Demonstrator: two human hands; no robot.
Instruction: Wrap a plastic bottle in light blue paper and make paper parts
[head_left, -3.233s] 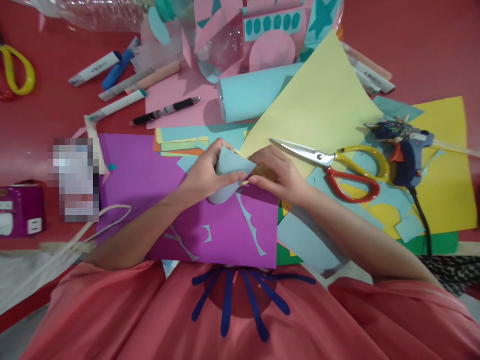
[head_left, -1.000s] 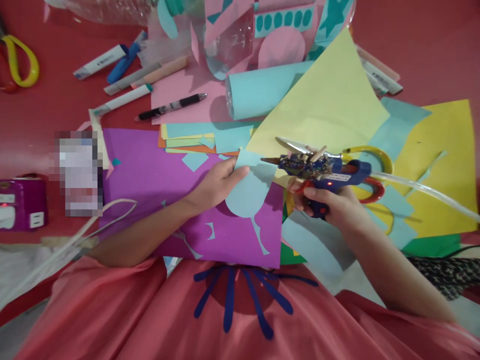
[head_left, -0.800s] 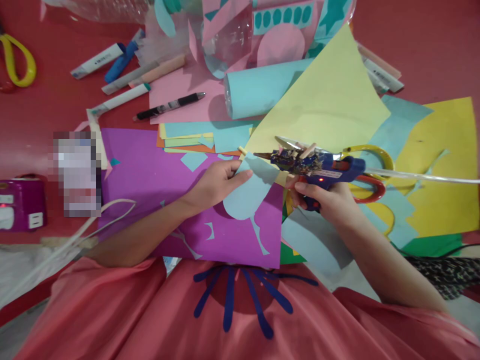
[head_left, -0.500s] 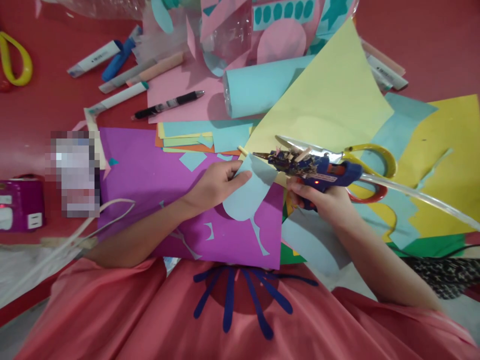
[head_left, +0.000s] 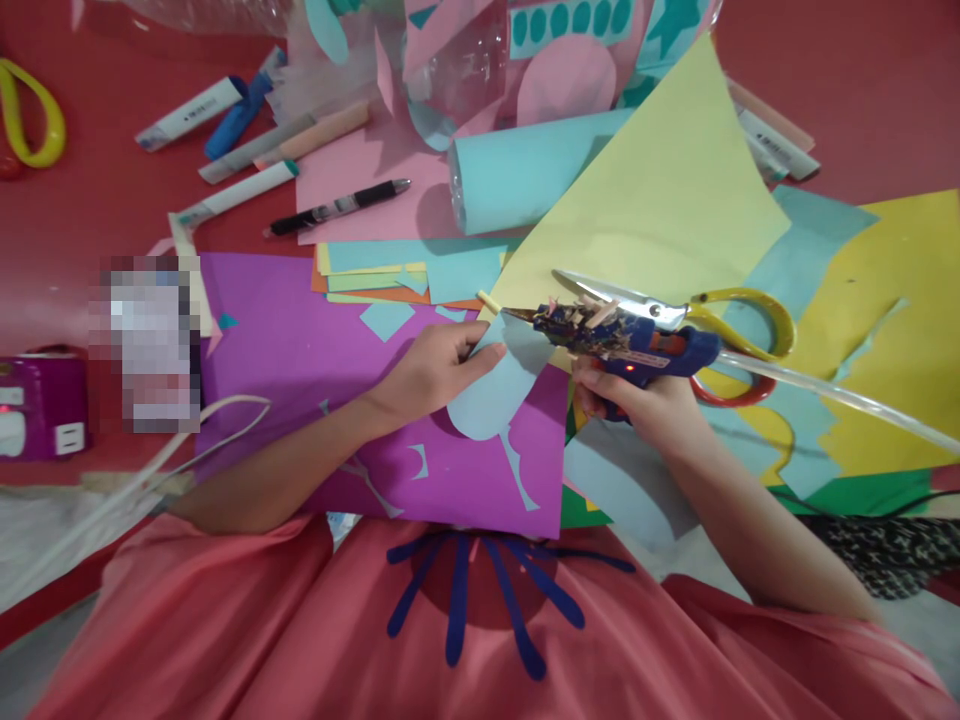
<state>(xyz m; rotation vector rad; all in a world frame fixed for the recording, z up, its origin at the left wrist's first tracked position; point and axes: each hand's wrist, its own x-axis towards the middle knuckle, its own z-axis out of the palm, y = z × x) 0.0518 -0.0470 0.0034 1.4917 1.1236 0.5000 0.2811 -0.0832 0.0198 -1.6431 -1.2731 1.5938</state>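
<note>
Between thumb and fingers, my left hand (head_left: 442, 370) pinches a light-blue paper cutout (head_left: 487, 395) with a rounded lower end, above the purple sheet (head_left: 262, 330). My right hand (head_left: 637, 395) is wrapped round the handle of a blue hot glue gun (head_left: 645, 350). The gun's front is crusted with paper bits, its small red light is lit, and a clear glue stick (head_left: 840, 395) sticks out of its back. Its nozzle tip is at the cutout's upper edge; whether they touch I cannot tell. Partly behind the gun lie scissors (head_left: 742, 300) with yellow and red handles.
A light-blue paper-covered cylinder (head_left: 525, 180) and a pale-yellow sheet (head_left: 660, 190) lie farther back. Markers (head_left: 240, 195) and a black pen (head_left: 337, 208) are at the back left. A purple box (head_left: 45, 405) and cables are on the left, yellow paper (head_left: 885, 370) on the right.
The glue gun has shifted very slightly left, its nozzle staying at the cutout's upper edge. My left hand still holds the cutout in nearly the same place.
</note>
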